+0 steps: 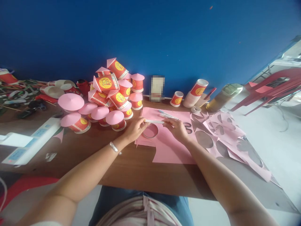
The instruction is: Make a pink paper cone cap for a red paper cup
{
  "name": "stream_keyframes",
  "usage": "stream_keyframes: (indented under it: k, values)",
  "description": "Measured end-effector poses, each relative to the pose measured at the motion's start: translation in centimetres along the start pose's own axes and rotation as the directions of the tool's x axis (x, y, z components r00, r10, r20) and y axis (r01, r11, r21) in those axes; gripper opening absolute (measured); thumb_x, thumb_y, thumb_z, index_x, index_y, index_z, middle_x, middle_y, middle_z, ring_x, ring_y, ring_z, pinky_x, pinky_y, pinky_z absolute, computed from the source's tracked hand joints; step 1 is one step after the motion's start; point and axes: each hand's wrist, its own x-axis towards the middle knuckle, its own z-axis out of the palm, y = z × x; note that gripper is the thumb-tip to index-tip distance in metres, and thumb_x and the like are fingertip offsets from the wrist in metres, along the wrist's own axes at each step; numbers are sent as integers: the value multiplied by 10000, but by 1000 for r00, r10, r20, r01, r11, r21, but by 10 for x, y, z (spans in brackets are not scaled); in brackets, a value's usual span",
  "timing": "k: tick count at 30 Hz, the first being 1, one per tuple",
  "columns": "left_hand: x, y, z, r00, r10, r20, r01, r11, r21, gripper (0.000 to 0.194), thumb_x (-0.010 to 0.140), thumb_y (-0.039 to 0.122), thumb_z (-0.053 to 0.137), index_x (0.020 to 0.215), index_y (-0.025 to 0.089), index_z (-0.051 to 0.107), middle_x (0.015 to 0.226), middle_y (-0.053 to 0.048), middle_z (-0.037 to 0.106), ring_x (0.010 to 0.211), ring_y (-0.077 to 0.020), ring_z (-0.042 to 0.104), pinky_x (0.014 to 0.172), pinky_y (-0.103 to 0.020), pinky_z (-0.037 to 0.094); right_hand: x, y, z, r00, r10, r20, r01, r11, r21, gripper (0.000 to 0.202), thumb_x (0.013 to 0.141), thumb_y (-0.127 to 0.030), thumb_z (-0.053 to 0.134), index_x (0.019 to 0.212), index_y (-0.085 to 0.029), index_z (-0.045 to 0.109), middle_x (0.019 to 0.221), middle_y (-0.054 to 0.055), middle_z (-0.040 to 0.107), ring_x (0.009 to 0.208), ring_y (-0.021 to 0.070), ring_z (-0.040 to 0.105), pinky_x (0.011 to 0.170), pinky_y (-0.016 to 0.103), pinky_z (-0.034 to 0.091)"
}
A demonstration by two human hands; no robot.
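Between my left hand (138,128) and my right hand (176,127) a slim white stick-like thing (154,121) is held level, one end in each hand's closed fingers. Its exact kind is too small to tell. Below it lies pink paper (174,147), with a thin ring (150,130) on the paper close to my left hand. Just behind my right hand rest a white marker (168,116) and a grey-blue pen (164,112). Dark scissor handles (188,128) show to the right of my right hand; their blades are hidden.
Red paper cups with pink cone tops (113,100) are piled at left. Stacked cups (197,91), a tape roll (196,109) and a bottle (223,97) stand at back right. Cut pink scraps (221,128) cover the right side. A power strip (35,141) lies left.
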Motion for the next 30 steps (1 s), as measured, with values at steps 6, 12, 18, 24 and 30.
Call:
stream_keyframes:
  k: [6,12,18,24,30]
  values:
    - [-6,-12,11,994,82,-67,-71,985,156,429,952,421,661,1305,200,558,1250,-134,644,1187,-279,619,1057,-469,509,9,18,2,985,-166,-49,109,816,-568,243,1018,-245,531,1037,-206,771,1030,114,752,979,267,639,860,379,513]
    - [-10,3,8,991,73,112,-102,953,284,594,811,479,804,1289,198,592,1282,-133,650,1210,-344,593,1087,-547,476,15,33,-7,995,-54,-88,-30,663,-748,226,984,-216,566,1069,-221,775,1247,128,688,1146,312,563,895,421,473]
    - [-12,10,6,984,31,176,-91,935,342,704,776,481,829,1357,199,550,1341,-139,648,1230,-361,596,1070,-548,488,12,32,-5,995,-47,-84,-31,668,-744,310,955,-211,590,1241,-192,711,1315,153,660,1202,330,542,936,448,466]
    - [-15,6,9,990,65,128,-104,937,333,758,773,441,837,1408,203,499,1354,-152,652,1276,-374,602,1106,-568,472,9,34,-7,993,-61,-101,-31,691,-722,311,930,-199,598,1225,-197,698,1297,163,665,1201,340,544,955,463,462]
    - [-14,6,10,988,153,-17,-143,950,280,737,797,387,822,1411,191,463,1351,-157,632,1270,-341,609,1124,-526,482,6,33,-14,989,-105,-106,-8,674,-739,186,935,-218,597,1082,-190,707,1174,160,666,1129,335,534,917,446,445]
